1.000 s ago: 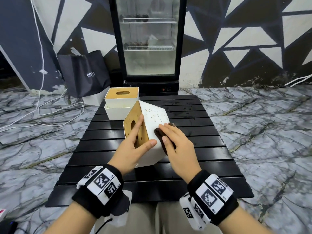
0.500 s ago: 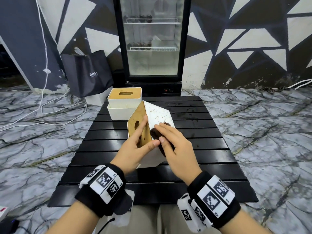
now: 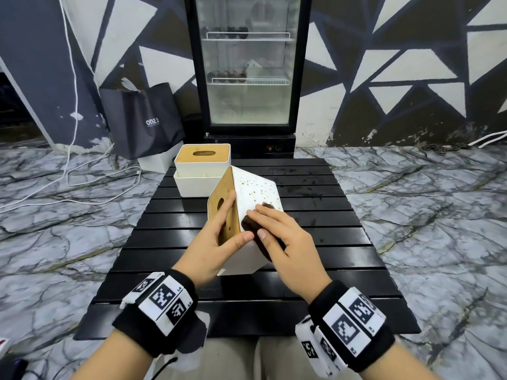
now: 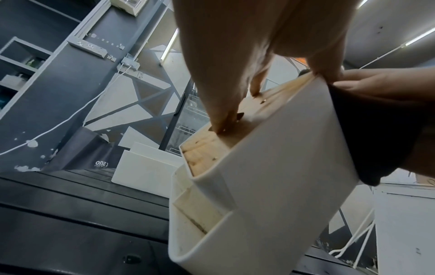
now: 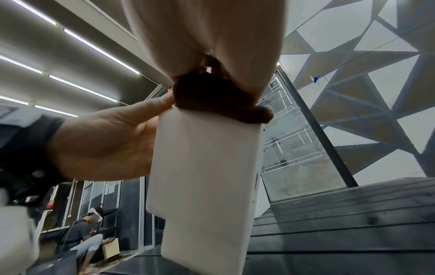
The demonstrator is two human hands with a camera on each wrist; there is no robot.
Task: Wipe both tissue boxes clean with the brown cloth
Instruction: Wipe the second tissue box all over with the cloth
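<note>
Right now our right hand point(image 3: 288, 242) presses the brown cloth point(image 3: 253, 231) with flat fingers against the speckled white side of the tilted tissue box point(image 3: 255, 193). Beside it, our left hand point(image 3: 216, 242) steadies that box, fingers on the wooden lid, thumb over the edge. Beyond our hands, the second tissue box point(image 3: 203, 165) stands upright on the black slatted table point(image 3: 315, 220).

I see the near tissue box point(image 3: 247, 250): white, wood lid facing left, tipped on one corner on the slatted table, speckled face up. Brown cloth point(image 3: 251, 224) bunched against that face. Second tissue box point(image 3: 201, 174) upright behind it, wood lid on top.
</note>
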